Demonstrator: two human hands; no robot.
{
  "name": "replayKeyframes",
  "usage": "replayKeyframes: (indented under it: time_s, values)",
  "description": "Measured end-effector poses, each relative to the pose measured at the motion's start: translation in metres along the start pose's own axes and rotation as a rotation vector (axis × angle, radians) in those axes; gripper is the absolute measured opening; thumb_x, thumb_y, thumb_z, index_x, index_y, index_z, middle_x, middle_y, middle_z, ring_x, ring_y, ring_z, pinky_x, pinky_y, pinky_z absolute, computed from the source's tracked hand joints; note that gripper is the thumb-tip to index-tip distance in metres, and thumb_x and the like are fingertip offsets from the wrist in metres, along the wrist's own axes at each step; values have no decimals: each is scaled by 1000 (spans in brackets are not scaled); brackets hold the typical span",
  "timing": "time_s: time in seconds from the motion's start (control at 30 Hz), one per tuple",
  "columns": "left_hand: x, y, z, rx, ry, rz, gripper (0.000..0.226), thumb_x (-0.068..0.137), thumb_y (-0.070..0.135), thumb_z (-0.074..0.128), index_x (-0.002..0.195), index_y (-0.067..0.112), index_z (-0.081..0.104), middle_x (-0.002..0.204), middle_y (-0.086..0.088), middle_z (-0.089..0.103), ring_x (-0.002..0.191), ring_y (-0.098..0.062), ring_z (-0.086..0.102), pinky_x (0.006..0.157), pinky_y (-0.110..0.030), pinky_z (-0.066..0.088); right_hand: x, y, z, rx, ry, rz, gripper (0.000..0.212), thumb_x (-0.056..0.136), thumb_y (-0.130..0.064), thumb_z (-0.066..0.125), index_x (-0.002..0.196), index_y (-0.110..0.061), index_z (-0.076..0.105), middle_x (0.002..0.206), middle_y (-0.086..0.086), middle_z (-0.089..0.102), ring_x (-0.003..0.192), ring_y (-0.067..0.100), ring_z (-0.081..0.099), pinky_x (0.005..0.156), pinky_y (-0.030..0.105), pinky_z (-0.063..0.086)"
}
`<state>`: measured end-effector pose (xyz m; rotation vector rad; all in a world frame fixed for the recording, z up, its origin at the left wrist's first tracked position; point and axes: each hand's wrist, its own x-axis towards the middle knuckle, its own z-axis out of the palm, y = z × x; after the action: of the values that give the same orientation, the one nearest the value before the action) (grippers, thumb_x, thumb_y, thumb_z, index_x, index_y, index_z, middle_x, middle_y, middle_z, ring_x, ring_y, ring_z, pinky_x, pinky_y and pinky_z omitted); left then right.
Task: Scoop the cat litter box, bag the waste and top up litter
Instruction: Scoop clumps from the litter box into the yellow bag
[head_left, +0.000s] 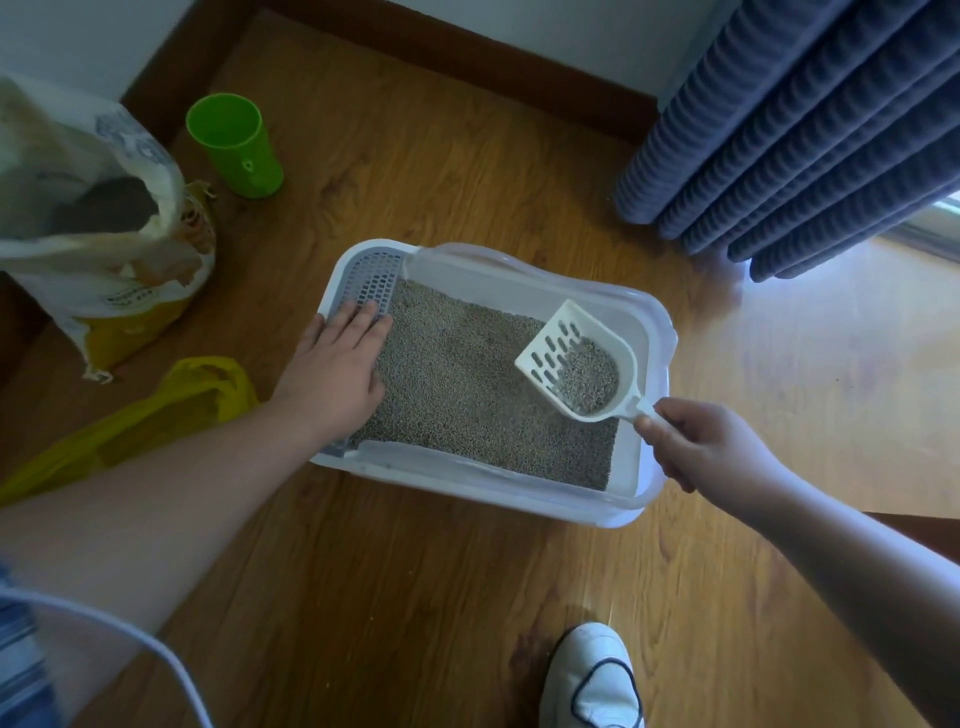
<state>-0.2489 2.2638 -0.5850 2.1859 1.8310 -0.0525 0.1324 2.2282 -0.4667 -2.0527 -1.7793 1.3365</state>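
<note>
- Currently your right hand (696, 441) grips the scoop (576, 358) handle; scoop, part-filled with litter (589, 382), hangs just beyond its knuckles.
- Your left hand (337, 364) lies flat, fingers straight, on the litter box (519, 270) rim.
</note>
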Motion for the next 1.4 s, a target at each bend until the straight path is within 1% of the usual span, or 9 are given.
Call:
replayKeyframes:
  time_s: [0.53, 0.6, 0.7, 0.8, 0.9, 1.03, 1.13, 1.27, 1.4]
  values:
    - [-1, 2, -1, 10, -5, 1, 70, 96, 28, 46, 159, 16, 18, 167, -6, 13, 154, -23, 3, 125, -50, 7, 1, 9, -8, -223, 114, 58, 43, 93, -53, 55, 72, -16, 51, 62, 6, 54, 52, 15, 44, 55, 32, 38]
    - [0, 2, -1, 9, -8, -1, 70, 96, 28, 46, 159, 17, 17, 167, -6, 12, 154, -23, 3, 125, -50, 6, 2, 4, -11, -370, 124, 82, 39, 91, -57, 54, 70, -25, 52, 54, -7, 53, 51, 15, 49, 53, 31, 39]
    - [-1, 2, -1, -2, -7, 2, 70, 96, 28, 46, 158, 17, 18, 167, -7, 13, 154, -23, 4, 124, -50, 7, 5, -12, -17, -686, 94, 106, 32, 93, -63, 45, 80, -35, 56, 63, -12, 61, 61, 13, 59, 56, 31, 49]
    - [-2, 1, -2, -6, -10, 2, 69, 97, 29, 44, 159, 17, 17, 167, -6, 13, 154, -22, 4, 125, -50, 7, 16, -25, -20, -952, 45, 109, 18, 98, -43, 38, 100, -34, 53, 73, -14, 57, 70, 17, 60, 60, 31, 49]
    - [-3, -1, -4, -39, -9, -2, 68, 98, 30, 42, 160, 18, 15, 168, -4, 11, 155, -19, 2, 125, -48, 5, 28, -41, -14, -1078, 19, 82, 13, 94, -24, 40, 97, -32, 49, 74, -13, 52, 71, 18, 60, 71, 36, 57]
    - [-6, -12, -6, -85, -30, 55, 65, 102, 30, 39, 160, 20, 11, 168, -2, 9, 155, -16, 1, 126, -43, 4, 55, -66, 5, -1116, 41, -14, 28, 95, -28, 43, 118, -42, 52, 76, -14, 54, 71, 15, 58, 60, 29, 46]
    - [-10, -20, -8, -110, -51, 82, 60, 105, 28, 33, 161, 21, 11, 168, 1, 6, 154, -14, -1, 125, -38, 1, 74, -75, 33, -1166, 85, -173, 51, 95, -20, 48, 139, -43, 42, 85, -13, 54, 73, 16, 57, 63, 28, 40]
    - [-7, -26, -11, -167, -102, 79, 63, 104, 22, 36, 161, 20, 8, 168, 2, 3, 154, -13, -2, 123, -31, -4, 91, -93, 62, -1034, 70, -260, 69, 91, -7, 54, 148, -40, 33, 96, 1, 43, 60, 18, 47, 45, 28, 38]
    - [-3, -29, -14, -217, -152, 67, 69, 102, 14, 43, 161, 19, 7, 168, 2, 0, 154, -12, -4, 118, -26, -9, 96, -114, 80, -1056, 100, -336, 68, 94, -9, 49, 151, -38, 26, 111, 9, 47, 87, 27, 56, 61, 35, 41]
